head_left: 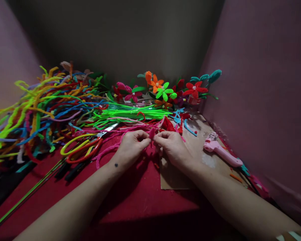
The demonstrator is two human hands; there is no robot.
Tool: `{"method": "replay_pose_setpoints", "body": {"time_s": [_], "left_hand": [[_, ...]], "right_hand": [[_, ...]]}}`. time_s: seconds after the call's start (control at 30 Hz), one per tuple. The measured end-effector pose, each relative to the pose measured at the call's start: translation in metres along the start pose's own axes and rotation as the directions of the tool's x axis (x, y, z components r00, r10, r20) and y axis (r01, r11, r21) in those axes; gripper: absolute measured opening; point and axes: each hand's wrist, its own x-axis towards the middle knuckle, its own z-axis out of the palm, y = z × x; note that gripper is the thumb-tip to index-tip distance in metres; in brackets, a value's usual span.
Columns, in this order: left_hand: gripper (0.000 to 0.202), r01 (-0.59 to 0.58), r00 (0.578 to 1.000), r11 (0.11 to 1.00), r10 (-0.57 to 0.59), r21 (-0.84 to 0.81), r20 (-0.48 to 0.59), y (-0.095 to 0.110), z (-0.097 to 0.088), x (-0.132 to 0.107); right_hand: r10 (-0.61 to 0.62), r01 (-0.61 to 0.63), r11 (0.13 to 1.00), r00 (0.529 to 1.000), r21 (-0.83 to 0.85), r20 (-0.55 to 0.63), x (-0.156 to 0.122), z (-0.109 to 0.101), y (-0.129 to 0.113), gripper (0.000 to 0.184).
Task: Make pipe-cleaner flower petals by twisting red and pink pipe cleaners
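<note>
Between my two hands, over the middle of the red table, is a small dark-pink pipe cleaner piece (152,133), bent into a petal-like loop. My left hand (135,143) pinches it between thumb and fingertips from the left. From the right, my right hand (171,144) closes its thumb and fingertips on its lower end. Just beyond the hands lie loose pink pipe cleaners (110,147) and a bundle of red ones (168,124). Scissors with yellow and orange handles (84,150) rest to the left of my left hand.
A large heap of mixed pipe cleaners (40,117) fills the left. Bright green stems (132,113) lie across the back, before finished pipe cleaner flowers (165,91). On the right, a pink glue gun (222,151) rests on cardboard (174,177). Walls close in both sides.
</note>
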Motion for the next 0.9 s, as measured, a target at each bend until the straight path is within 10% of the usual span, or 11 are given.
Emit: {"method": "replay_pose_setpoints", "body": {"time_s": [0.4, 0.9], "left_hand": [[0.012, -0.414, 0.863, 0.785, 0.499, 0.460, -0.075, -0.008, 0.008, -0.007], [0.010, -0.382, 0.900, 0.860, 0.429, 0.340, -0.074, -0.007, 0.004, -0.005]], "right_hand": [[0.008, -0.015, 0.972, 1.000, 0.234, 0.029, 0.004, 0.001, 0.009, 0.002], [-0.204, 0.201, 0.978, 0.978, -0.060, -0.050, 0.007, 0.002, 0.014, 0.004]]}}
